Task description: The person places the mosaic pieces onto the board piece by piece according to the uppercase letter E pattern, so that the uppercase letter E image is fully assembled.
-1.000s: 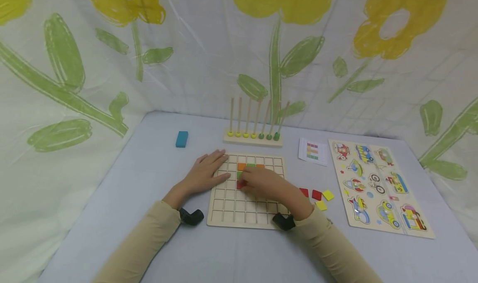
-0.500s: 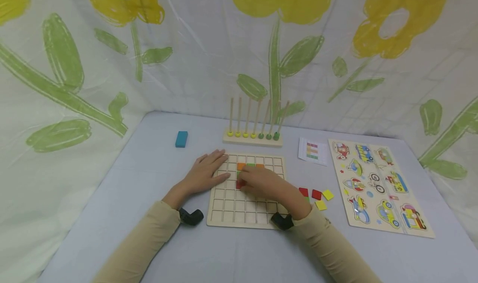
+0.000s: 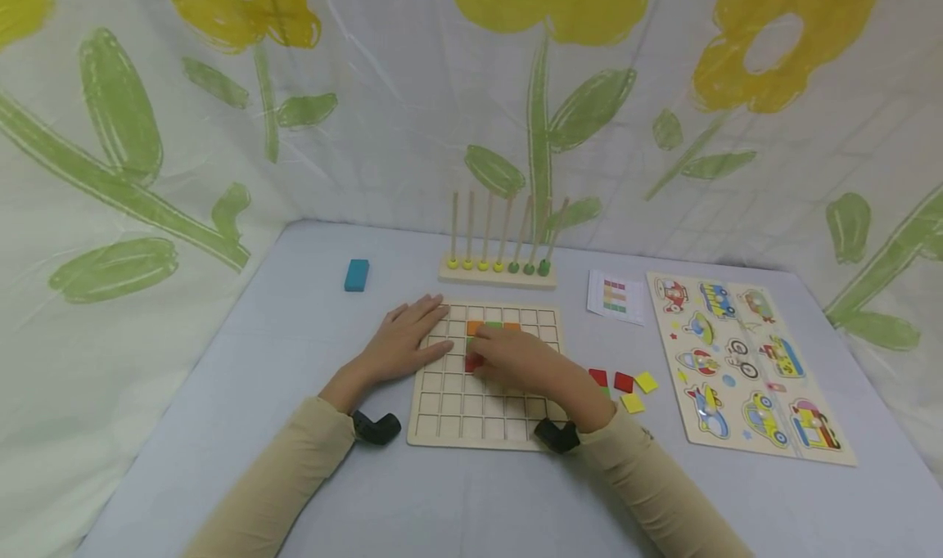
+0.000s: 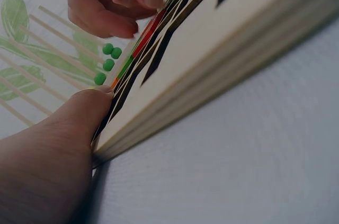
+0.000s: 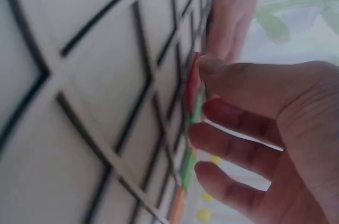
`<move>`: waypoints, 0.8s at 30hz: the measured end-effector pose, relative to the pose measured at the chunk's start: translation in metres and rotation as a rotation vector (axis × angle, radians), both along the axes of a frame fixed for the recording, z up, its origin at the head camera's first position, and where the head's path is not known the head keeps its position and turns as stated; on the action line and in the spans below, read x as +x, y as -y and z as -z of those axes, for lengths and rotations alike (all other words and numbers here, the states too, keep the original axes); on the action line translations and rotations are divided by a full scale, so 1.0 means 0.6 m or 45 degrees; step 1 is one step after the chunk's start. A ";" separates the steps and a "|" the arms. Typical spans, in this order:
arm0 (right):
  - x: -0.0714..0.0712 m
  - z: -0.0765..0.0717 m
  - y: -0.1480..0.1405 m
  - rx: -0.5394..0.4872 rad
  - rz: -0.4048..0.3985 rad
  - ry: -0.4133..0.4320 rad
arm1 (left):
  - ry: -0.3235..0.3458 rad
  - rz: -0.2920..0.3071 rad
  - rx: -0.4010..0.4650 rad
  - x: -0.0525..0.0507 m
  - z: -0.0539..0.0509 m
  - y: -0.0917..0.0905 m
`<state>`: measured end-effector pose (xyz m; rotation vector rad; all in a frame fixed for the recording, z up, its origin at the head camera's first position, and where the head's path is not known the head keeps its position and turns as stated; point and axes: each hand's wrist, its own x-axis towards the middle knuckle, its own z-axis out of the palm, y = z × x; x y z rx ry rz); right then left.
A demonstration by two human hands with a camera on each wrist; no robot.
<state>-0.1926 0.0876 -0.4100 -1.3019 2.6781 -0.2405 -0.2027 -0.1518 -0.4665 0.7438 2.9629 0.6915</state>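
Note:
My left hand [image 3: 398, 347] lies with fingers spread on the left edge of the wooden grid board [image 3: 442, 407]; its thumb [image 4: 87, 110] rests on the rim in the left wrist view. Over the board's middle hangs my right hand [image 3: 519, 360], fingers loosely bent. In the right wrist view its thumb tip is at a red square tile [image 5: 192, 83], with the other fingertips apart from it. The tile sits in the grid. Orange tiles [image 3: 475, 327] and a green tile [image 3: 494, 326] fill cells above. My right hand covers part of the arrangement.
Loose red tiles [image 3: 624, 382], yellow tiles [image 3: 645, 381] and a partly hidden green one lie right of the board. Beyond stand a bead-peg rack [image 3: 497, 275], a pattern card [image 3: 615, 298] and a blue block [image 3: 357, 275]. A picture puzzle board [image 3: 751, 370] is far right.
The right wrist shifts very slightly left early on, while the fingers stay at the red tile. My left hand keeps its place on the board.

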 end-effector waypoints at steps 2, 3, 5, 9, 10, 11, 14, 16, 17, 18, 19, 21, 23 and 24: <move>0.001 -0.009 -0.009 -0.014 0.020 0.009 | 0.004 -0.004 0.000 0.001 0.000 0.000; 0.001 -0.014 -0.016 -0.024 0.038 0.020 | 0.003 -0.004 0.000 0.001 0.000 -0.001; 0.001 -0.025 -0.038 -0.064 0.066 0.015 | 0.007 -0.009 -0.009 0.002 0.000 -0.001; 0.002 -0.041 -0.099 -0.105 0.175 0.007 | 0.012 -0.016 -0.024 0.002 -0.002 -0.002; 0.003 -0.043 -0.117 -0.105 0.203 0.004 | 0.011 -0.016 -0.022 0.002 -0.002 -0.002; 0.004 -0.044 -0.134 -0.093 0.240 0.012 | 0.004 -0.012 -0.015 0.002 -0.002 -0.002; 0.013 -0.047 -0.185 -0.072 0.368 0.105 | -0.006 -0.003 -0.004 0.004 -0.003 -0.001; 0.020 -0.045 -0.215 -0.060 0.439 0.180 | -0.009 0.000 -0.001 0.005 -0.003 0.000; 0.023 -0.043 -0.228 -0.054 0.476 0.219 | -0.007 -0.003 -0.003 0.005 -0.003 0.000; 0.026 -0.041 -0.239 -0.046 0.505 0.253 | -0.005 -0.006 -0.006 0.005 -0.003 0.001; 0.029 -0.038 -0.250 -0.037 0.526 0.278 | -0.004 -0.010 -0.011 0.005 -0.002 0.001; 0.034 -0.031 -0.267 -0.018 0.556 0.303 | -0.011 -0.009 -0.008 0.004 -0.002 0.002; 0.039 -0.023 -0.282 -0.003 0.594 0.313 | -0.012 -0.006 -0.010 0.003 -0.002 0.001; 0.041 -0.020 -0.289 0.005 0.598 0.307 | -0.013 -0.001 -0.010 0.002 -0.003 0.000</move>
